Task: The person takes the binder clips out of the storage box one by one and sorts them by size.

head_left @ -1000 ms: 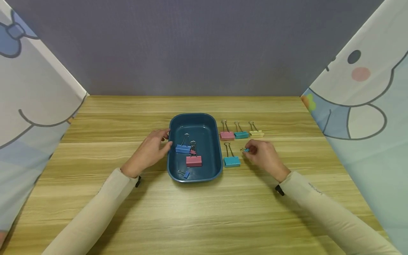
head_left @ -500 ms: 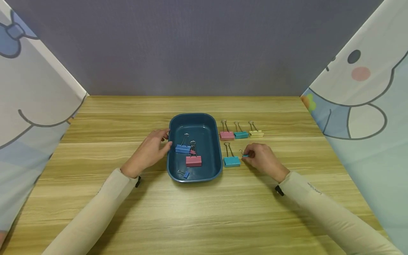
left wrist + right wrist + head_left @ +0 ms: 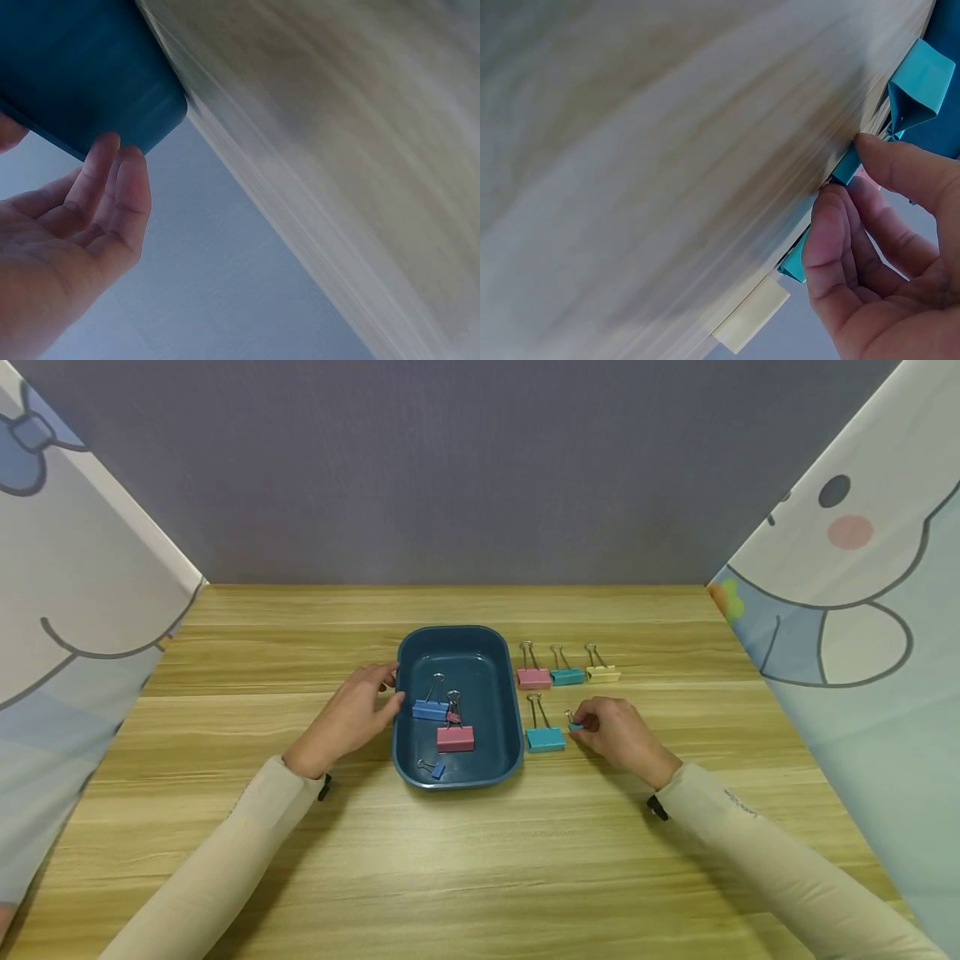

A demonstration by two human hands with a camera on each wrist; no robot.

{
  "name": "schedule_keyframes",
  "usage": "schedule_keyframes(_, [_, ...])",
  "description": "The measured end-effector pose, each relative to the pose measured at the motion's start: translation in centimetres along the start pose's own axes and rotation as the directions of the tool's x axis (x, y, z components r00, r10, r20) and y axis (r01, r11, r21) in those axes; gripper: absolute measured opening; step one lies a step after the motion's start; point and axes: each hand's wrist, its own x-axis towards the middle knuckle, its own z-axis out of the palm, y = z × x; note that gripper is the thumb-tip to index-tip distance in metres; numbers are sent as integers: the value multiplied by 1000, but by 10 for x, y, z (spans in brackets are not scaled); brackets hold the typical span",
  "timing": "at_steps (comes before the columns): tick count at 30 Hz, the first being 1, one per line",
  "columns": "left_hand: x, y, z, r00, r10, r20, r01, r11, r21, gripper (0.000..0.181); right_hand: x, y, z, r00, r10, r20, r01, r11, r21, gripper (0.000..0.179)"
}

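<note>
My right hand point(image 3: 618, 735) pinches a small teal binder clip point(image 3: 845, 165) between thumb and fingertips, low at the tabletop. Just left of it lies a large turquoise binder clip point(image 3: 545, 740). Behind these, a pink binder clip point(image 3: 533, 677), a teal one point(image 3: 567, 677) and a yellow one point(image 3: 603, 674) form a row, handles pointing away. Fingertips of my left hand point(image 3: 352, 718) rest against the left side of a dark blue tray point(image 3: 457, 787). Inside the tray are a blue binder clip point(image 3: 431, 710), a large pink one point(image 3: 455, 740), a tiny blue one point(image 3: 438, 770) and a tiny pink one, partly hidden.
The wood-grain table point(image 3: 480, 877) runs back to a grey panel point(image 3: 457, 477). Cartoon-print cloths point(image 3: 847, 568) stand along both sides. The tray's right wall is close beside the clips on the table.
My right hand has lowered slightly toward the viewer with the small teal clip, whose handles now point away from me. The left hand and the tray keep their places.
</note>
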Motion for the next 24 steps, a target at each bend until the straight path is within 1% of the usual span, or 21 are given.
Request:
schedule_keyframes(4, [0, 0, -1, 1000, 1, -1, -1, 1000, 4, 51, 1, 0, -1, 1000, 13, 15, -13, 1000, 1, 11])
schedule_keyframes(7, [0, 0, -1, 1000, 1, -1, -1, 1000, 6, 51, 1, -2, -6, 1000, 5, 15, -6, 1000, 8, 12])
schedule_keyframes(9, [0, 1, -1, 1000, 3, -1, -3, 1000, 4, 51, 2, -4, -11, 1000, -11, 0, 11, 1000, 10, 13])
schedule_keyframes(14, [0, 1, 0, 1000, 11, -1, -11, 1000, 6, 50, 7, -14, -28, 994, -82, -65, 83, 997, 2, 17])
schedule_keyframes(19, [-1, 1, 1, 1000, 18, -8, -18, 1000, 12, 49, 12, -23, -37, 980, -152, -132, 151, 988, -12, 19])
schedule_keyframes(24, [-1, 2, 1, 1000, 15, -8, -15, 1000, 10, 49, 15, -30, -39, 952, -222, -212, 227, 974, -2, 22])
